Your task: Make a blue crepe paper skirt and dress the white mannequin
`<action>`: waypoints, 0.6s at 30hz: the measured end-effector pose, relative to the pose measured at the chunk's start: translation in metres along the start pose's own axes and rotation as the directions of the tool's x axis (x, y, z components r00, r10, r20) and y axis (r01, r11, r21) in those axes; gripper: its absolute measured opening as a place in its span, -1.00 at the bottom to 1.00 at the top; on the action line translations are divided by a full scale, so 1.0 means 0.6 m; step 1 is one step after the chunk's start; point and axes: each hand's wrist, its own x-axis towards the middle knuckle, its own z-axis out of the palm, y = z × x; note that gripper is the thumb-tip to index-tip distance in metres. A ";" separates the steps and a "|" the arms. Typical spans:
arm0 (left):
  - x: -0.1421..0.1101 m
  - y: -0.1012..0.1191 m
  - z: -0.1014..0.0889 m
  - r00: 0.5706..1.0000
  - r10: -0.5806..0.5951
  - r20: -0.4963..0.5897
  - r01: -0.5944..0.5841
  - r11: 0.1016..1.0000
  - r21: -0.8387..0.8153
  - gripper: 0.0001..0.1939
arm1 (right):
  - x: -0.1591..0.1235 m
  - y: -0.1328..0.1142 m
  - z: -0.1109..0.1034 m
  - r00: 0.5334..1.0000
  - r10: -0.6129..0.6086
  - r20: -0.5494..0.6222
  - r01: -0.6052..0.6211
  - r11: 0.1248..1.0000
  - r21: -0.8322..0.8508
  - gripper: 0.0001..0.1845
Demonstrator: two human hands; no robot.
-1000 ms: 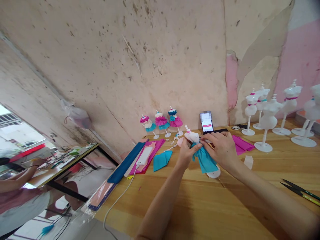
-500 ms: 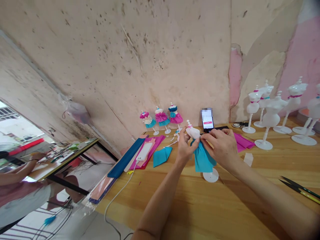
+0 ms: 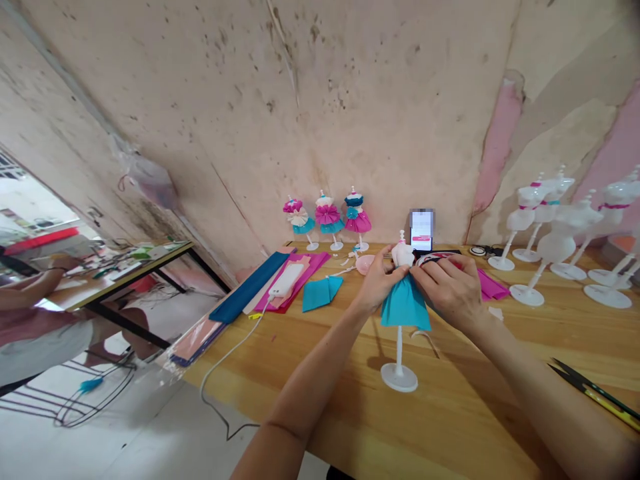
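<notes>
A small white dress form (image 3: 402, 256) stands upright on its round base, with a pleated turquoise crepe-paper skirt (image 3: 406, 309) around its waist. On its left side, my left hand (image 3: 375, 283) is closed around the waist, thumb pressing the skirt's top edge. My right hand (image 3: 453, 288) pinches the same edge from the right, its fingertips partly hidden. A folded turquoise paper piece (image 3: 323, 293) lies to the left, and a pink dish (image 3: 365, 263) sits just behind my left hand.
Three dressed miniature forms (image 3: 327, 220) stand by the wall, beside a lit phone (image 3: 421, 232). Several bare white forms (image 3: 557, 243) are at the right, with black scissors (image 3: 593, 390) nearer. Paper sheets (image 3: 250, 287) and a white power bank (image 3: 286, 280) lie left. A person (image 3: 45, 313) sits at another table.
The dress form, tilted before, now stands upright with its base nearer me, and the skirt's lower edge hangs around the pole. Both hands stay at the waist. The view has shifted slightly.
</notes>
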 end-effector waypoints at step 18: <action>0.000 0.014 -0.033 0.982 0.048 0.181 0.035 0.903 -0.428 -0.36 | -0.048 0.057 0.058 0.940 0.338 -0.043 -0.324 0.926 0.192 -0.84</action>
